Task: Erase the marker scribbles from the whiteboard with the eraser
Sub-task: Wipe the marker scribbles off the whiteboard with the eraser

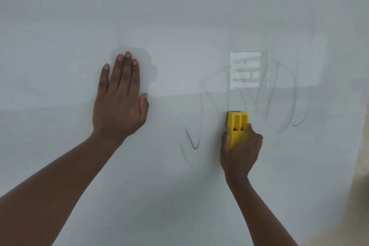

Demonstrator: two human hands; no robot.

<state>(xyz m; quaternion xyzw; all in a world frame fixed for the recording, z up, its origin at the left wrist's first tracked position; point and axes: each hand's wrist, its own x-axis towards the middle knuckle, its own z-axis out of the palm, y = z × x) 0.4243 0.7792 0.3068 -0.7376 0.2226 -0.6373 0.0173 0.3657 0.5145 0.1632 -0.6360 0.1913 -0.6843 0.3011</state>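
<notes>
A white whiteboard [179, 16] fills nearly the whole head view. Faint grey marker scribbles [279, 94] loop across its right half, with a darker V-shaped stroke [192, 140] lower down. My right hand [240, 152] grips a yellow eraser [237, 126] and presses it against the board, just below the scribbles and right of the V stroke. My left hand [119, 98] lies flat on the board at centre left, fingers together and pointing up, holding nothing.
A bright window reflection [245, 70] shines on the board among the scribbles. A blurred beige strip [361, 175] runs down the right edge of the view, beyond the board.
</notes>
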